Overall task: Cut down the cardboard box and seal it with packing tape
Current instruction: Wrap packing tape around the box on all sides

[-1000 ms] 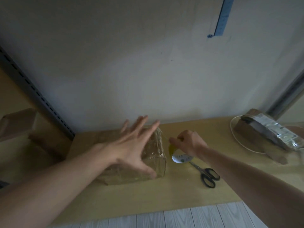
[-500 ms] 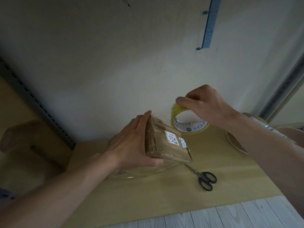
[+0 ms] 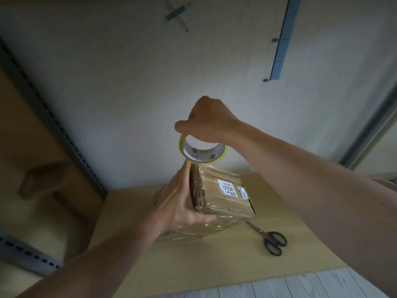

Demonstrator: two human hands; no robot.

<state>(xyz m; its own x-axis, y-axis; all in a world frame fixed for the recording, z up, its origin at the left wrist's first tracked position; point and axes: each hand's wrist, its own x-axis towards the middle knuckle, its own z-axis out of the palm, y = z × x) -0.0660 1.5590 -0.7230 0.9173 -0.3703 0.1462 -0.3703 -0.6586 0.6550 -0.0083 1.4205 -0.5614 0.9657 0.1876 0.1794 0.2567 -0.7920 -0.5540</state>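
A small brown cardboard box [image 3: 223, 194], wrapped in clear tape and bearing a white label reading 0104, stands tilted on one edge on the tan board [image 3: 214, 265]. My left hand [image 3: 182, 203] grips its left side, fingers straight up the face and thumb under the lower corner. Right above the box's top edge, my right hand [image 3: 208, 121] grips a roll of yellow-rimmed packing tape [image 3: 200, 150] from above. The roll almost touches my left fingertips.
Black-handled scissors [image 3: 269, 238] lie on the board to the right of the box. A grey slotted shelf upright [image 3: 53, 125] and a brown box [image 3: 47, 181] are at the left. A white wall stands close behind; pale floor planks [image 3: 279, 287] show below the board.
My left hand tipped the box up onto its edge. My right hand lifted the tape roll off the board and brought it leftward over the box's top edge.
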